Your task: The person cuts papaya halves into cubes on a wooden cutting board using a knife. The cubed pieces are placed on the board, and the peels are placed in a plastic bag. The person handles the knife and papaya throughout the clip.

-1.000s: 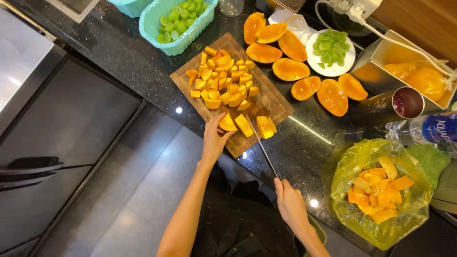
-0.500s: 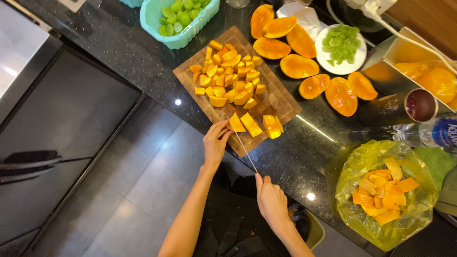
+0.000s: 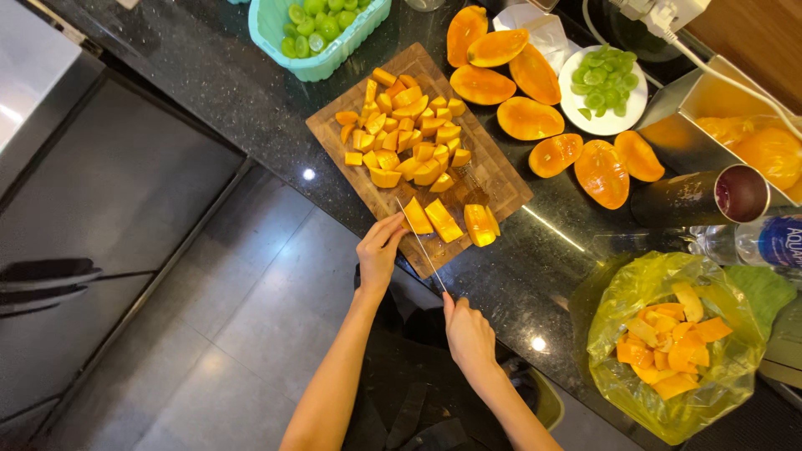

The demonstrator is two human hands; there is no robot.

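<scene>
Three long orange fruit wedges (image 3: pixel 443 220) lie at the near corner of the wooden cutting board (image 3: pixel 493 171), and I see the knife (image 3: pixel 420 244) laid across that corner with its blade running beside the leftmost wedge. My left hand (image 3: pixel 380 250) has its fingertips curled onto that wedge, right next to the blade; my right hand (image 3: pixel 468 332) is closed around the knife handle, off the board's edge. The main risk, as I judge it, is the blade catching those left fingertips, since they sit touching the piece being cut and the flesh looks wet and slippery. A wedge could also skid, because all three rest close to the board's edge and the edge of the dark tabletop (image 3: pixel 209 75); a hard push might send one to the floor. Further up the board, a heap of cut chunks (image 3: pixel 405 134) crowds the working space. Beyond it, peeled fruit halves (image 3: pixel 535 117) lie on the tabletop, and a yellow bag of peels (image 3: pixel 672 342) sits to my right, well apart.
</scene>
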